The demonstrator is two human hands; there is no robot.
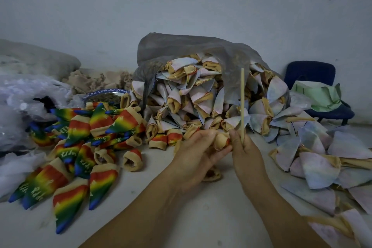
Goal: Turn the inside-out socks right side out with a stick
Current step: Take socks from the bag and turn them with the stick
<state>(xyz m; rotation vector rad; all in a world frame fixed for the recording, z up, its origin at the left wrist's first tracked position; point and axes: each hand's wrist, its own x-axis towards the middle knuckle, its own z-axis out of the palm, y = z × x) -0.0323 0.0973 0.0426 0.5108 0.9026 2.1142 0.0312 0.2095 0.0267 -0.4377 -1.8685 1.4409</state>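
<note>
While the left hand (pixel 195 153) grips a crumpled tan-cuffed sock (pixel 220 141) before the grey plastic bag (pixel 181 46), the right hand (pixel 247 155)'s pinched thin wooden stick (pixel 242 96) may snag its folds.

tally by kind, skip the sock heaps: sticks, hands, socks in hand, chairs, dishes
stick: 1
hands: 2, left hand and right hand
sock in hand: 1
blue chair: 1
blue-rimmed dish: 1
total: 6
</note>
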